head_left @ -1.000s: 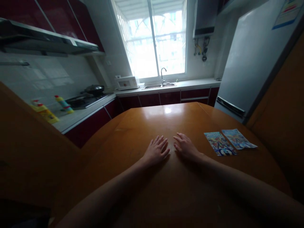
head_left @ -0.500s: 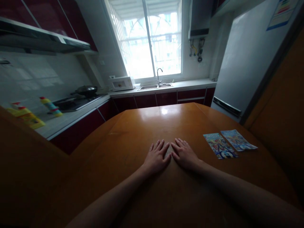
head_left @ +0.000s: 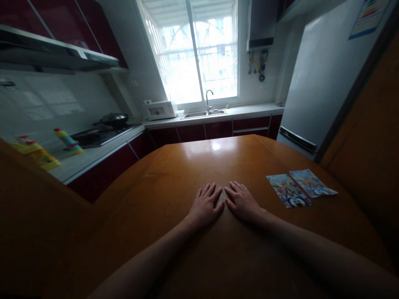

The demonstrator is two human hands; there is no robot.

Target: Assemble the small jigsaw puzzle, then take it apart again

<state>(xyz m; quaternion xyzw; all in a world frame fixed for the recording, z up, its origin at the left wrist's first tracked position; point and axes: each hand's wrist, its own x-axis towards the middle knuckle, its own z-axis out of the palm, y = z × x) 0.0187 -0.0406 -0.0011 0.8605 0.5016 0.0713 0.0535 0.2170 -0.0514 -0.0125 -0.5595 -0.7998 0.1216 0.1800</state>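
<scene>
My left hand (head_left: pixel 205 205) lies palm down on the brown wooden table (head_left: pixel 199 162), its fingers spread and nothing in it. Close beside it, my right hand (head_left: pixel 243 201) also rests flat on the tabletop with its fingers apart. The two thumbs point toward each other with a narrow gap between them. To the right of my right hand lies a colourful printed sheet (head_left: pixel 288 190) with cartoon-like pictures. A second, paler printed sheet (head_left: pixel 312 182) is just beyond it, its near right corner slightly curled.
Along the left counter stand yellow bottles (head_left: pixel 39 154), a yellow-and-blue bottle (head_left: pixel 68 141) and a lidded wok (head_left: pixel 114 119) on the stove. A white microwave (head_left: pixel 159 110) and a sink (head_left: pixel 195 114) are under the window. A grey refrigerator (head_left: pixel 324 79) stands at right.
</scene>
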